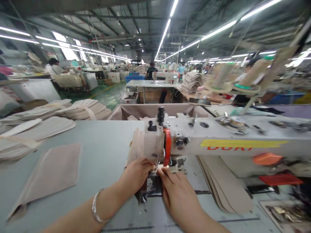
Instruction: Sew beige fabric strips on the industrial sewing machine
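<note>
A beige fabric piece [137, 145] lies under the head of a white sewing machine [190, 131], partly hidden behind the machine and my fingers. My left hand [137, 174] is closed on the fabric's near edge, its fingertips just left of the presser foot. On the other side, my right hand [179, 189] has its fingers pressed together on the same edge, close to the needle area. A red-orange guard [167, 147] stands directly above my right fingertips. A metal plate [154, 185] lies under and between the hands. A silver bangle circles the left wrist.
A folded beige fabric piece [54, 168] rests at left, before stacks of beige panels [52, 127]. More panels [230, 187] lie under the machine arm. A tray of metal parts [286, 213] is at lower right. A fabric-lined bin [155, 110] stands behind the table.
</note>
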A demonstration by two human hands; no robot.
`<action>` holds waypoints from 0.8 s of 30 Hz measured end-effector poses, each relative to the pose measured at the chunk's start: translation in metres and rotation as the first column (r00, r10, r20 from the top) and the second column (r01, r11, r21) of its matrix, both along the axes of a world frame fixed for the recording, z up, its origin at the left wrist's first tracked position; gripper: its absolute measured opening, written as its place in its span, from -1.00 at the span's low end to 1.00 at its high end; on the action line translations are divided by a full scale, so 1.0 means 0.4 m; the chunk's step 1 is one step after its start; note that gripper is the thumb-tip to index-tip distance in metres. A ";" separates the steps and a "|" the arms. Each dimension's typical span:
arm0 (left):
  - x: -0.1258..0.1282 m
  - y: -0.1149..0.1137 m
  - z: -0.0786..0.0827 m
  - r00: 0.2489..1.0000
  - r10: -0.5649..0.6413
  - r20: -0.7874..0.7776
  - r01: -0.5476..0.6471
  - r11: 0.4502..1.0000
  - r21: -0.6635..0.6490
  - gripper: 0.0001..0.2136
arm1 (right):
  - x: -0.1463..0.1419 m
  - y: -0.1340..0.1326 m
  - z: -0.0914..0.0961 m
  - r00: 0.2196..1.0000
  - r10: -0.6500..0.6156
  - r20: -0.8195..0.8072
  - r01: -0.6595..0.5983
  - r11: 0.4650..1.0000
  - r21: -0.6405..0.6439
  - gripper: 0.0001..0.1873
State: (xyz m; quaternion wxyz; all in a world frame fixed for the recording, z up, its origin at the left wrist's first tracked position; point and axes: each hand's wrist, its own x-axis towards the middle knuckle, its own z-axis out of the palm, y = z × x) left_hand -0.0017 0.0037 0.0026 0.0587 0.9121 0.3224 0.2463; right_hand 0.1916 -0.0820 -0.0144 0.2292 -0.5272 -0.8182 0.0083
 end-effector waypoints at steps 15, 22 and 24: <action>-0.010 0.013 -0.016 0.999 0.033 0.027 -0.033 0.999 -0.019 -0.68 | -0.014 -0.001 0.014 0.995 -0.004 -0.102 0.003 1.000 -0.012 -0.61; -0.014 0.008 -0.013 0.995 0.097 0.033 -0.096 0.995 -0.027 -0.67 | 0.091 -0.080 0.090 0.988 -0.112 -0.109 0.108 0.993 -0.038 -0.77; -0.018 0.010 -0.008 0.992 0.127 0.014 -0.127 0.992 0.005 -0.72 | 0.183 -0.112 0.094 0.958 -0.268 -0.101 0.272 0.962 0.033 -0.79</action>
